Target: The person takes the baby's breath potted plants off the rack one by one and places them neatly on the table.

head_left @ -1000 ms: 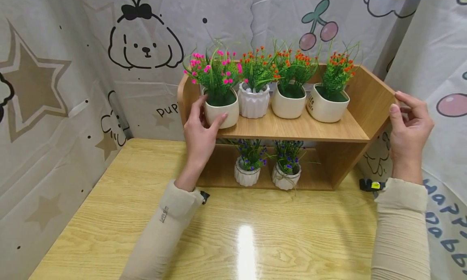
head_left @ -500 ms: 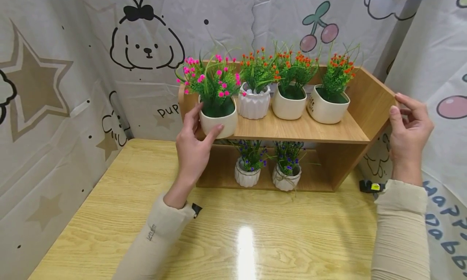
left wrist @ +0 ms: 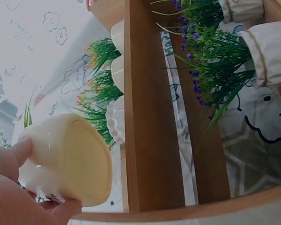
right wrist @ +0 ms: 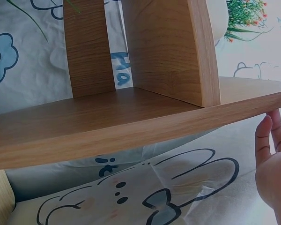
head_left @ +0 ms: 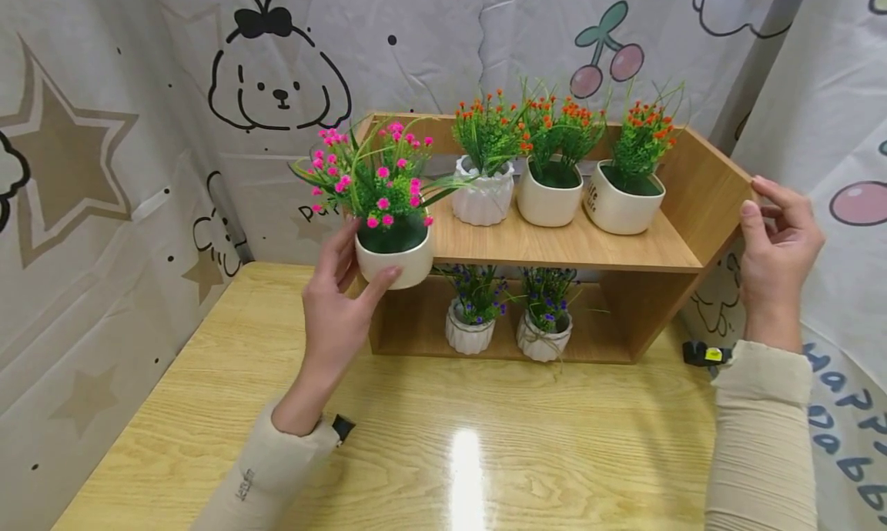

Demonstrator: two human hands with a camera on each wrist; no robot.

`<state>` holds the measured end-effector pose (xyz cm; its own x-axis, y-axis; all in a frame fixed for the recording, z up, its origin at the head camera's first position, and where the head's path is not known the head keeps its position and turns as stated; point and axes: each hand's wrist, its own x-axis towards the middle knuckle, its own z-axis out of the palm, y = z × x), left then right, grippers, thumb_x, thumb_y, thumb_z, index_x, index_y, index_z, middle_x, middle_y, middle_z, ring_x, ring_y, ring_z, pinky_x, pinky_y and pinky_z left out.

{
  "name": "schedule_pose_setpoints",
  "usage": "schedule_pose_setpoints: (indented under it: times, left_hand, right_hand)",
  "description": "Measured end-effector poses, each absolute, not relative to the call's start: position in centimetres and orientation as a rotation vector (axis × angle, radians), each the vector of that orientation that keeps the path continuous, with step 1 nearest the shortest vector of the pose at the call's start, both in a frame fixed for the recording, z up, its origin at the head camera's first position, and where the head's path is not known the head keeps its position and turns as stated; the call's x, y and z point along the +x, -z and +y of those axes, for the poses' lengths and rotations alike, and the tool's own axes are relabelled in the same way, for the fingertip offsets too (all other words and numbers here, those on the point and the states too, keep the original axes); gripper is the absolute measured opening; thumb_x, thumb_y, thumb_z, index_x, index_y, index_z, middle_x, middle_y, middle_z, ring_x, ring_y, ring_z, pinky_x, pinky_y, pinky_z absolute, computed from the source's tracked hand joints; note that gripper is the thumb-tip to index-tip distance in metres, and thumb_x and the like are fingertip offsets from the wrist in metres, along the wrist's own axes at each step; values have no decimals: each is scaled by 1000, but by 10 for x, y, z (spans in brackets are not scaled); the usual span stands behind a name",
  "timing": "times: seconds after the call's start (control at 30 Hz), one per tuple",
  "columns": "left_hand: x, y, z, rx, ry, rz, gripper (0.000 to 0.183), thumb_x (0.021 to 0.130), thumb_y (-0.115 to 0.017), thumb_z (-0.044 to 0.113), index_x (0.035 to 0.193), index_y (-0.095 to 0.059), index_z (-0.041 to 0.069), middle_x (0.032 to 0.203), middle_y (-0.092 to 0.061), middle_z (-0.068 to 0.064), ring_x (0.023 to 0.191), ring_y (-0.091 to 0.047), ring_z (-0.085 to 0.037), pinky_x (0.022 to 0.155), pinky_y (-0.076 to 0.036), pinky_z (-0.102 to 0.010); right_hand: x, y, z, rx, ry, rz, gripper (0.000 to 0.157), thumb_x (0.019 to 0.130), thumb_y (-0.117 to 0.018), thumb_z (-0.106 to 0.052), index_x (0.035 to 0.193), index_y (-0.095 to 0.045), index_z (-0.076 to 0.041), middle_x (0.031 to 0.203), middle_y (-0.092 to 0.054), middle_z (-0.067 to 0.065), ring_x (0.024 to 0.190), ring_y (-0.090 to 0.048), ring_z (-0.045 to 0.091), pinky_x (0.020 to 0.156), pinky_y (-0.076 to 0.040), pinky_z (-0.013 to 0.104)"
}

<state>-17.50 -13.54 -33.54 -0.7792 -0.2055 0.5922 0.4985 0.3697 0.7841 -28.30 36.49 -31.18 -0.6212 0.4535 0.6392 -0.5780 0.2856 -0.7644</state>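
My left hand [head_left: 336,308] holds a cream-white pot [head_left: 398,265] of pink flowers, thumb on its near side and fingers at its left. The pot is lifted and tilted at the front left of the wooden shelf [head_left: 506,246]; the left wrist view shows its bare underside [left wrist: 89,164]. At the shelf's other end, my right hand [head_left: 783,238] touches the edge of the right side panel [head_left: 714,181]. In the right wrist view its thumb and fingers [right wrist: 264,133] are against the outer side of that panel.
Upper board: a ribbed white pot [head_left: 483,196] and two smooth cream pots [head_left: 550,200], all with orange flowers. Lower level: two white pots [head_left: 470,331] with purple-blue flowers. The shelf stands on a light wooden table [head_left: 554,439], with a printed curtain [head_left: 416,46] close behind.
My left hand has lifted the pink-flower pot off the upper board and brought it left and towards me, tilting it. The right hand and the shelf have stayed put.
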Motion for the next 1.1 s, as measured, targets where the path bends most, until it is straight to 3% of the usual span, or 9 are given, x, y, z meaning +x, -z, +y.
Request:
schedule_pose_setpoints:
  times: [0.27,0.5,0.7,1.1]
  left_hand:
    - [-148,348,-160,-131,1474,-2040,73,90,-82,15,154,-47,16,153,-54,2,143,-52,-16,114,-46,-34]
    - [-123,367,-189,-52,1387,-2047,73,88,-81,3,152,-50,18,148,-57,5,140,-54,-12,109,-44,-16]
    - [-112,392,-218,6,1301,-2048,76,84,-82,-6,151,-53,15,146,-58,3,135,-54,1,105,-45,-11]
    - [-118,424,-254,120,1305,-2046,71,85,-84,0,148,-55,16,153,-56,-5,139,-55,-10,102,-46,-11]
  right_hand:
    - [-277,307,360,137,-1515,-1636,29,99,-68,-10,127,-72,-6,128,-66,4,99,-56,12,87,-48,22]
    - [-269,301,351,121,-1497,-1659,28,100,-67,-9,127,-73,-6,126,-67,2,99,-56,12,86,-48,22]
    - [-268,300,347,113,-1490,-1672,28,100,-66,-8,127,-73,-6,126,-67,1,99,-56,12,86,-48,22]
    - [-271,302,351,181,-1592,-1569,26,96,-70,-4,122,-74,-1,121,-68,4,97,-57,13,85,-48,23]
